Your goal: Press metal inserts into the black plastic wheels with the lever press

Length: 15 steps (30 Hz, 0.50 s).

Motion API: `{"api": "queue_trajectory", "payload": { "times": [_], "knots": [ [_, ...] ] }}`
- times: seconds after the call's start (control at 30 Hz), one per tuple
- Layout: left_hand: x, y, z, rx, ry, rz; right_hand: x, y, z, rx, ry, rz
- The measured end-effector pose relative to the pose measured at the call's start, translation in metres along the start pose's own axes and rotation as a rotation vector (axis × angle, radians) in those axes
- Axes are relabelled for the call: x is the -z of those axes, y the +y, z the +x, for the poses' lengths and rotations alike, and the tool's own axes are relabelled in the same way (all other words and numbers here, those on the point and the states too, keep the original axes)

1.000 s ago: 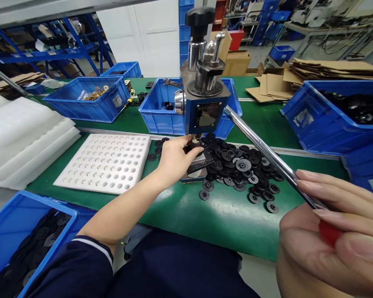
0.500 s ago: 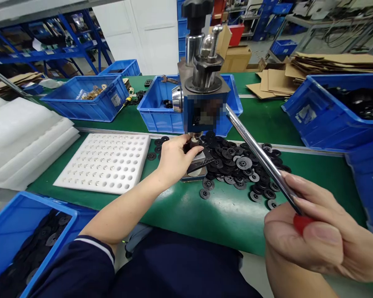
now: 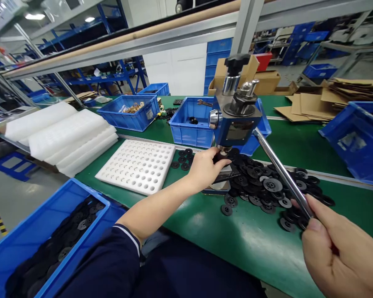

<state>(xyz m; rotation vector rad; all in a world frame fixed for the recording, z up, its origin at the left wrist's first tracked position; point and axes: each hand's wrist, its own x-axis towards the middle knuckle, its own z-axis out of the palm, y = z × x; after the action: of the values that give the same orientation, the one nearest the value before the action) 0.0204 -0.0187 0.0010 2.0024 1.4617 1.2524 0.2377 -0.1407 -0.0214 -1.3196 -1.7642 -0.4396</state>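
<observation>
A hand-lever press (image 3: 238,120) with a black knob on top stands on the green bench. Under its ram, my left hand (image 3: 207,167) has thumb and fingers closed around a dark round part (image 3: 221,156), mostly hidden by the fingers. A black toothed strip-like piece (image 3: 231,174) shows beside the thumb, over the press base. My right hand (image 3: 342,244) is wrapped round the lower end of the steel lever (image 3: 281,169), which slopes down from the press. Black plastic discs (image 3: 272,185) lie heaped to the right of the base.
A white foam tray (image 3: 136,165) with round holes, many filled with small pieces, lies left. Blue bins (image 3: 191,134) stand behind the press. Another bin (image 3: 90,188) of black discs is at lower left. Foam sheets (image 3: 71,136) and cardboard (image 3: 307,105) flank the bench.
My view has tilted up and turned left, so the bench things appear further right. The left hand stays under the ram; the right keeps hold of the lever, its red end now mostly covered.
</observation>
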Motion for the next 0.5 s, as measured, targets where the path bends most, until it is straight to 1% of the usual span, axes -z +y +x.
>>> {"api": "queue_trajectory", "payload": {
  "times": [0.07,0.1,0.2,0.23,0.27,0.37,0.4,0.43,0.5],
  "knots": [
    [-0.003,-0.004,0.0,-0.02,-0.003,0.003,0.011,0.008,0.005,0.058,-0.142,-0.102],
    [-0.004,-0.006,0.0,-0.024,-0.003,0.006,0.014,0.011,0.009,0.062,-0.219,-0.137],
    [-0.008,-0.011,0.0,-0.024,0.0,0.007,0.01,0.015,0.023,0.031,-0.394,-0.17],
    [-0.009,-0.012,0.0,-0.02,-0.004,0.005,0.006,0.014,0.027,0.022,-0.41,-0.18],
    [-0.011,-0.014,0.0,-0.02,-0.009,0.001,0.001,0.012,0.029,0.016,-0.39,-0.197],
    [-0.015,-0.02,-0.002,-0.045,-0.014,-0.016,-0.007,0.005,0.027,0.003,-0.211,-0.308],
    [-0.015,-0.022,-0.002,-0.055,-0.012,-0.024,-0.007,0.002,0.025,-0.008,-0.173,-0.338],
    [-0.016,-0.023,-0.002,-0.061,-0.007,-0.03,-0.006,-0.001,0.025,-0.019,-0.168,-0.343],
    [-0.016,-0.023,-0.002,-0.06,0.005,-0.036,-0.001,-0.006,0.026,-0.04,-0.228,-0.282]
  ]
}}
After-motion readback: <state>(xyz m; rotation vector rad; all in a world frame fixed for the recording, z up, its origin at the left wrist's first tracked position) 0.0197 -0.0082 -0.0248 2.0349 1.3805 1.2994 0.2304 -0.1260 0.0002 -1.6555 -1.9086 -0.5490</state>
